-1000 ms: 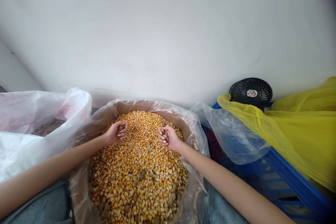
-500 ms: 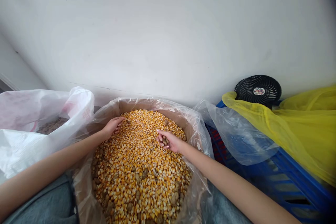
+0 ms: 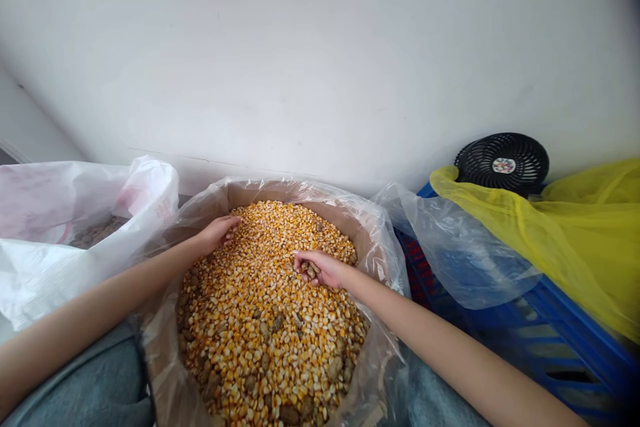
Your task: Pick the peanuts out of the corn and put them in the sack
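Note:
Loose yellow corn kernels (image 3: 280, 293) fill a cardboard box (image 3: 345, 217) lined with clear plastic. Brown unshelled peanuts (image 3: 279, 322) lie scattered among the kernels, mostly towards the near side. My right hand (image 3: 323, 269), palm turned up and fingers curled, cups several peanuts just over the corn at the right of centre. At the far left of the box, my left hand (image 3: 220, 233) has its fingers bent together close to the corn surface. What sits between those fingers, if anything, is hidden.
A white woven sack (image 3: 125, 240) with brown contents stands left of the box. To the right are a blue plastic crate (image 3: 545, 320), clear plastic sheeting (image 3: 465, 260), yellow mesh (image 3: 590, 233) and a black fan (image 3: 503, 163). Behind rises a white wall (image 3: 300, 67).
My left hand has drawn its fingers in and risen slightly; a brown lump near its fingertips no longer shows. My right hand keeps its peanuts and has tilted a little. The view has shifted slightly.

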Demonstrator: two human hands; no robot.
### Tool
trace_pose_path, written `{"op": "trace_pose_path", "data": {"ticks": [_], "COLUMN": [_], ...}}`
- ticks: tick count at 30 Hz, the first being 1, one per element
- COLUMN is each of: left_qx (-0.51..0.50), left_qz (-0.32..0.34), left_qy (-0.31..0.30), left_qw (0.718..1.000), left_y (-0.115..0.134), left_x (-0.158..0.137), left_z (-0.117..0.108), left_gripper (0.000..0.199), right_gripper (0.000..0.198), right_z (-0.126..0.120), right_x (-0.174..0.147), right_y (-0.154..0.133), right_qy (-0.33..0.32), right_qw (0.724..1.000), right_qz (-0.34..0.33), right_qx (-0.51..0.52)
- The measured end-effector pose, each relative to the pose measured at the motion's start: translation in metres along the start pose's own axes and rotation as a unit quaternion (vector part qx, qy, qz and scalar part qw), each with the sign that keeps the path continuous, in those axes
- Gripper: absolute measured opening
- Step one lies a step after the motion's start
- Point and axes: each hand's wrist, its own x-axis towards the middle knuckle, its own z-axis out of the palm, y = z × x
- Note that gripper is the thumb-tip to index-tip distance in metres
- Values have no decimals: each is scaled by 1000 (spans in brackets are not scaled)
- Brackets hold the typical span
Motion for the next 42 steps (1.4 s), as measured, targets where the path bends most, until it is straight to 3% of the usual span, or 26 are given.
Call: {"op": "trace_pose_path", "data": {"ticks": [7,11,18,24,27,30,33,35,37,40,42], "left_qx": [-181,-213,-62,37,153,322,467,539,586,615,616], "left_qz": [-54,-70,-99,-131,-103,21,143,197,247,297,306], "left_qy": [-90,-172,-202,-301,-343,-391,-430,-438,-429,-415,-407], "left_qw": [978,959,972,944,921,862,759,693,641,601,600], "left_y": [16,18,13,11,10,6,-3,-9,-17,-26,-30], "left_x": [-13,-17,-33,-52,-59,-65,-73,-77,-80,-80,-80], "left_z": [1,3,29,50,56,63,69,72,74,76,76], "left_gripper": [13,13,31,25,25,21,20,23,23,20,17], "right_gripper": [23,24,47,54,48,39,27,24,26,30,31], "right_z": [-1,0,6,11,15,22,33,39,45,52,55], "right_x": [-1,-1,-5,-11,-11,-12,-16,-19,-22,-27,-29], "right_y": [2,1,0,-3,-1,5,12,16,19,24,25], "right_qy": [-4,6,-60,-76,-50,-7,1,-16,-32,-32,-23], "right_qw": [1000,1000,995,991,979,922,810,736,681,641,631], "right_qz": [9,13,9,8,-28,-113,-191,-206,-212,-218,-227], "right_qx": [-10,-18,-77,-112,-194,-370,-555,-645,-701,-736,-742]}}
